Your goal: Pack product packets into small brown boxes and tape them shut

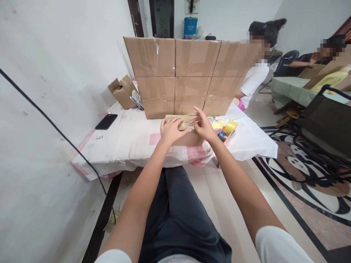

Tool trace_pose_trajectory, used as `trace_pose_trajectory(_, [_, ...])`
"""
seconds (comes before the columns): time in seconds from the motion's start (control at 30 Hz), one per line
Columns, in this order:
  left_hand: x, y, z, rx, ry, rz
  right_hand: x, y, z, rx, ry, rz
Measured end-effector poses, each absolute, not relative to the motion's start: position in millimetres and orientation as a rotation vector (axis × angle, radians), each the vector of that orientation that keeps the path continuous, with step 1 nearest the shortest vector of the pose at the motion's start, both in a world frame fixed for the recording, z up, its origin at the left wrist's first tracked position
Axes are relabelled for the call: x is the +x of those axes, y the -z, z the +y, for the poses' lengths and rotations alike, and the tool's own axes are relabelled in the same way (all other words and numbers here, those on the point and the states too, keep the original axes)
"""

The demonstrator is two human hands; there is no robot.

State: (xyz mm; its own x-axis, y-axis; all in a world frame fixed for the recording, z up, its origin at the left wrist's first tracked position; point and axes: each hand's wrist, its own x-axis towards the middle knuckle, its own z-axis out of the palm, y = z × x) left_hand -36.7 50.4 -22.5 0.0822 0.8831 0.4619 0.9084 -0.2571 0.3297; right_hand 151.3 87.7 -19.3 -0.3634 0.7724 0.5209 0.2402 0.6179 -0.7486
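1. My left hand [170, 130] lies flat on the top of a small cardboard box [184, 136], fingers spread and pressing down, gripping nothing.
2. My right hand [203, 126] rests on the same box top at 3 o'clock from the left hand. Its thumb and forefinger are pinched together on a small pale strip at the box's top seam; I cannot tell what the strip is.
3. The small cardboard box sits on the near part of the table [128, 140], which is covered with a white and pink cloth.
4. At 12 o'clock from the box, right behind it, stands a stack of sealed cartons [189, 76], three wide and three high.
5. At 3 o'clock from my right hand, just beside the box, lies a yellow roll of tape [230, 126] with a dark tool partly under it.
6. At 9 o'clock, well apart from the box, a black phone [106, 121] lies flat on the cloth.
7. At 10 o'clock, next to the stack, an open carton [122, 92] sits tilted against the wall.
8. At 1 o'clock, beyond the stack, a person in a white shirt [253, 82] sits.
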Motion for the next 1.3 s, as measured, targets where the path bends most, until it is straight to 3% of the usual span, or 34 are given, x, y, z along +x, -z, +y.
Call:
trace_pose_trajectory(0.67, [-37.2,19.3,51.9,-2.268,0.886,-1.929,153.9,-18.7,133.0,-0.932,-1.115,-1.605])
trace_pose_trajectory(0.93, [-33.9,21.7,52.2,-2.23,0.918,-1.909,149.4,-11.6,139.1,-1.076,-1.046,-1.513])
trace_pose_trajectory(1.3, [-33.1,22.3,51.6,-2.227,0.934,-1.914,161.7,-3.4,158.4,-0.945,-1.057,-1.566])
